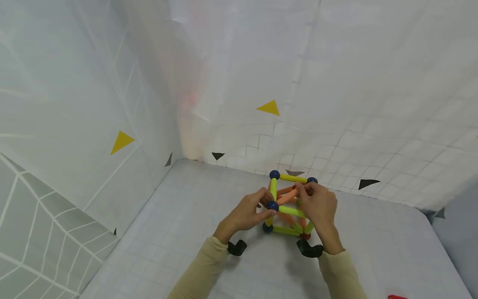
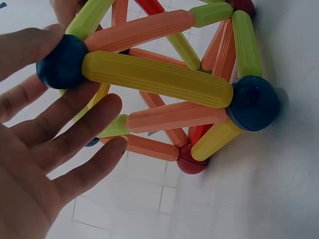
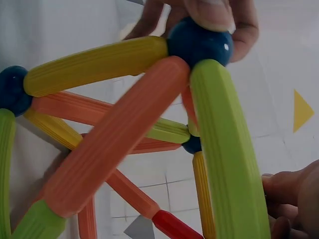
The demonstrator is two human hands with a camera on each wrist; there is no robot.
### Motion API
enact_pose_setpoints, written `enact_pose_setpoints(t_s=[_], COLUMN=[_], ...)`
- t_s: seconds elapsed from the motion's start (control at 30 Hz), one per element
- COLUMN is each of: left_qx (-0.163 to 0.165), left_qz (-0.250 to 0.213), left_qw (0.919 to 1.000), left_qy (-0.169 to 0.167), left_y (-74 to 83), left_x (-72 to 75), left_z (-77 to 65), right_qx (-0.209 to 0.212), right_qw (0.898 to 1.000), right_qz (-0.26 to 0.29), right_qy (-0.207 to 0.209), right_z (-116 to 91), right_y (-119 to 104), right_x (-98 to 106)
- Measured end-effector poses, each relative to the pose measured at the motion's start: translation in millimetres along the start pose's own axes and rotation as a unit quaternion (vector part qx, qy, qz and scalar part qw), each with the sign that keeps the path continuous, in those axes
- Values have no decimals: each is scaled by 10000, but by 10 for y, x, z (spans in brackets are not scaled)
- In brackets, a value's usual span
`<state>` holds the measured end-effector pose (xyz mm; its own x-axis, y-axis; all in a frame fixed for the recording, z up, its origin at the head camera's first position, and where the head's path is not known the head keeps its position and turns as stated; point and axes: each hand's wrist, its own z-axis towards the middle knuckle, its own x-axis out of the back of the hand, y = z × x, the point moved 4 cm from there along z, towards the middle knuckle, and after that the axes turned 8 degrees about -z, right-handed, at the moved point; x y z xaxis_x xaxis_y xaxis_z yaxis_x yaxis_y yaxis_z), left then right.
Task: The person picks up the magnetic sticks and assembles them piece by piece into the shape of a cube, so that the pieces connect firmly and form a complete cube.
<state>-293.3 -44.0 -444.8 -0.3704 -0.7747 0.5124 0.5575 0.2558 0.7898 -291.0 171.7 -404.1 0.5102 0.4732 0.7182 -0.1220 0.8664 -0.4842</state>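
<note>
A frame of ridged magnetic sticks and balls stands on the white surface, with yellow, green, orange and red sticks. At its near upper left corner is a blue ball (image 2: 62, 62), which my left hand (image 1: 248, 211) pinches between thumb and fingers. The left hand's other fingers spread beside a yellow stick (image 2: 157, 79). From that ball an orange stick (image 1: 286, 197) slants across the top, and my right hand (image 1: 319, 203) pinches its far end. In the right wrist view a green stick (image 3: 229, 149) partly hides the right hand's fingertips. A red ball (image 1: 305, 236) sits at the base.
A white wall (image 1: 354, 104) with grid lines rises behind the frame, carrying yellow and black triangles. Another wall (image 1: 56, 104) stands at the left. A small red object (image 1: 396, 297) shows at the bottom right edge. Black curved pieces (image 1: 310, 249) sit by both wrists.
</note>
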Motion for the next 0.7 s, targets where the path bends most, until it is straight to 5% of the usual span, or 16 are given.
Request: enact_pose_setpoints(t_s=[0.23, 0.53, 0.63, 0.7], left_qx=[74, 308, 874, 1358], left_qz=[-317, -783, -1752, -2561], left_qw=[9995, 9964, 9799, 9539], left_qy=[-6, 88, 389, 773], left_y=[0, -29, -76, -109], left_x=[-7, -63, -136, -191], left_z=[20, 20, 27, 35], right_qx=[-308, 153, 346, 467], right_qw=[9987, 9961, 9950, 9961], right_qz=[210, -251, -326, -268], right_qy=[-334, -836, -883, -695], right_z=[57, 58, 44, 33], right_y=[101, 72, 70, 82], right_x=[24, -14, 6, 49])
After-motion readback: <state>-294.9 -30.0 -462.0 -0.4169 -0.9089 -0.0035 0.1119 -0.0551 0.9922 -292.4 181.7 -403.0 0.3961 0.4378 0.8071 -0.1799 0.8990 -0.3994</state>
